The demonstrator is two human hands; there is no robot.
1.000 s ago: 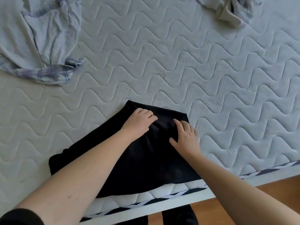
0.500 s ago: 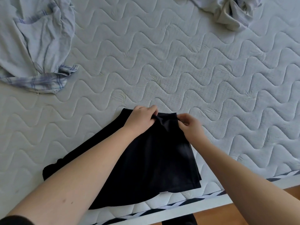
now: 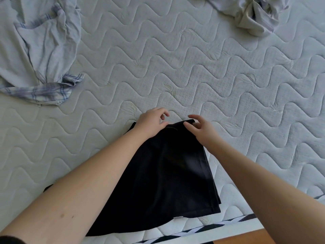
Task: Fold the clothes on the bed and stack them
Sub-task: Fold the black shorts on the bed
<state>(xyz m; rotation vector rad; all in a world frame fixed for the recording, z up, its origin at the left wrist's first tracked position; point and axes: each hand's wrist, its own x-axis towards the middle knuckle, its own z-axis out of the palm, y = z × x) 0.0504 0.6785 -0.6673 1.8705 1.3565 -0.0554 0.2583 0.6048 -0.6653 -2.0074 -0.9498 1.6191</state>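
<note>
- Far up and to the left of both hands lies a crumpled pale blue shirt with a plaid hem [image 3: 37, 55], spread loosely on the quilted white mattress [image 3: 175, 59]; it is well apart from the hands, with bare quilting between.
- The left hand [image 3: 152, 125] sits at the far edge of the black garment [image 3: 158, 182], near its far left corner. Its fingers are loosely curled with the thumb close to the fingertips; nothing shows pinched between them, and the hand appears open.
- The left forearm crosses the black garment diagonally and hides much of its left side, so that outline cannot be fully traced.
- The black garment lies flat on the near part of the mattress, directly below and between both hands, its near hem reaching the mattress edge, where a small white tag shows.
- The right hand [image 3: 200, 130] is just right of the left, at the garment's far right corner. Fingers are spread and relaxed, fingertips touching or just above the cloth; it grips nothing.
- Far up and to the right of the right hand is a bunched grey-white garment [image 3: 253, 16], well apart.
- Below the right forearm, a strip of wooden floor [image 3: 246, 237] shows beyond the mattress border.
- Count: three garments, two hands, one mattress.
</note>
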